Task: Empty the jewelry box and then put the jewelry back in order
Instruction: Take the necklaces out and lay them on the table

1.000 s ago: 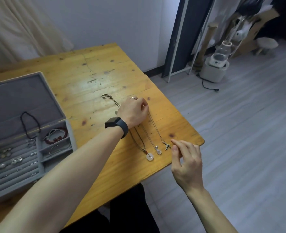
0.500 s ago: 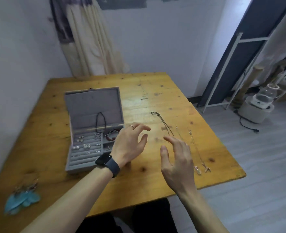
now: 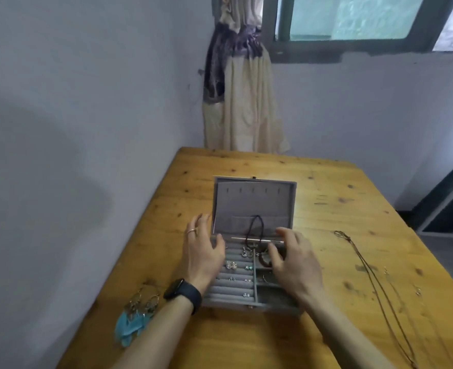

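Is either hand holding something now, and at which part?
Nothing is plainly held: the left hand, fingers spread, is at the jewelry box's left edge; the right hand hovers over its right compartments.

No readable text, label, brand, number or sign anywhere. Plain grey lining on the jewelry box (image 3: 246,203), with no marking to make out. Just left of the box, a dark wristwatch (image 3: 182,291) with nothing legible on its face.
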`<state>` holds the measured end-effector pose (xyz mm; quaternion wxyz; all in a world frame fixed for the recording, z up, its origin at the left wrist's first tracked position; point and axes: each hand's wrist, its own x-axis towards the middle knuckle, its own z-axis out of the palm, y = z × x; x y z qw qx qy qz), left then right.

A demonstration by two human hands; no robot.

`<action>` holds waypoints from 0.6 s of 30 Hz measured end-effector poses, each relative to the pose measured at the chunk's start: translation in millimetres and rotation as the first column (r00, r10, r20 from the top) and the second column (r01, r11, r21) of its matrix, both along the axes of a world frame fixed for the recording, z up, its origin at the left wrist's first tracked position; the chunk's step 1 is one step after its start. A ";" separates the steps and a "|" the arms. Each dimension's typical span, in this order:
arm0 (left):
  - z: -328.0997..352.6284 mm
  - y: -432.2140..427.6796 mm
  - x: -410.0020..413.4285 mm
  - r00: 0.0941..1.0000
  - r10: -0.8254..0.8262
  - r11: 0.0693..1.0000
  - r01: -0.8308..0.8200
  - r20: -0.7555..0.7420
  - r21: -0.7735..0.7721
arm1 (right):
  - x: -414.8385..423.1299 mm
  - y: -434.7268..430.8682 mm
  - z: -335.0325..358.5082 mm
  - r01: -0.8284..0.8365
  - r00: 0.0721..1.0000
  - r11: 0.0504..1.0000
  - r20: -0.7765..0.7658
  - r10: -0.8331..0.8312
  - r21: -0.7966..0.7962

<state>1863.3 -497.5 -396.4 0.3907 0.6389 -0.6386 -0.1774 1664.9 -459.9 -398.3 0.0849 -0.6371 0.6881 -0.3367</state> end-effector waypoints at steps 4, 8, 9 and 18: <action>-5.7 -17.8 3.8 0.998 -0.051 0.988 0.058 -0.048 0.141 | 9.9 -38.3 7.9 -0.014 0.998 0.999 -0.063 0.012 -0.034; -24.2 -24.4 8.5 0.985 -0.144 0.981 0.129 0.100 0.142 | 13.9 -62.8 12.0 -0.013 0.971 1.000 -0.240 0.017 0.021; -28.1 -24.6 11.3 0.978 -0.158 0.980 0.138 0.139 0.143 | 14.9 -65.6 14.0 0.001 0.960 0.999 -0.279 0.010 0.037; -25.1 -24.5 19.9 0.954 -0.162 0.976 0.117 0.254 0.183 | 16.1 -64.4 22.6 -0.196 0.916 0.969 -0.323 0.236 0.150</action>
